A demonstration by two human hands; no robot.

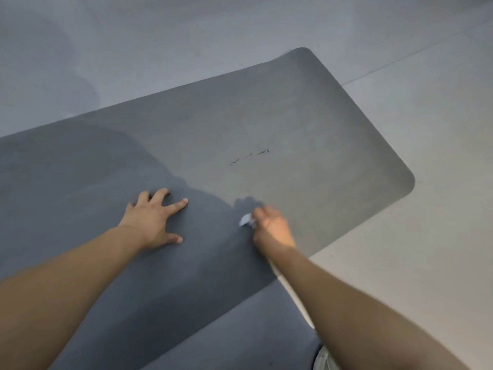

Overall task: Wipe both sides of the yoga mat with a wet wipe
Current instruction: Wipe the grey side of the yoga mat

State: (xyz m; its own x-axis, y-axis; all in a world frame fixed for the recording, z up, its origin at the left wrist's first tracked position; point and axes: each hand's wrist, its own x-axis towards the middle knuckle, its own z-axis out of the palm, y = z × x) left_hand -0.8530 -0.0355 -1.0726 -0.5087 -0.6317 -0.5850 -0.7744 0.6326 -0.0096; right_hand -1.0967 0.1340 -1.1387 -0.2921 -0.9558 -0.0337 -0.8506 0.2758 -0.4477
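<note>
Nearest the camera, two bare forearms reach out over a grey yoga mat (186,145) spread flat on a pale floor (426,129). The left hand (153,218) lies palm down on the mat with its fingers spread and straight, grasping nothing, seemingly pinning the mat in place. Just to its right, close to the mat's near long edge, the right hand (272,227) is blurred; its fingers curl round a small white wet wipe (245,219) pressed against the surface. Further out, near the middle of the mat, sit three short dark scuffs (249,157). Beyond them the rounded far corner (302,53) lifts slightly off the floor.

The mat looks thin, soft and floppy, with a grippy matte face, so it should be light but prone to creep or bunch under wiping. For turning it over, a long edge or a corner looks the best place to take hold.
</note>
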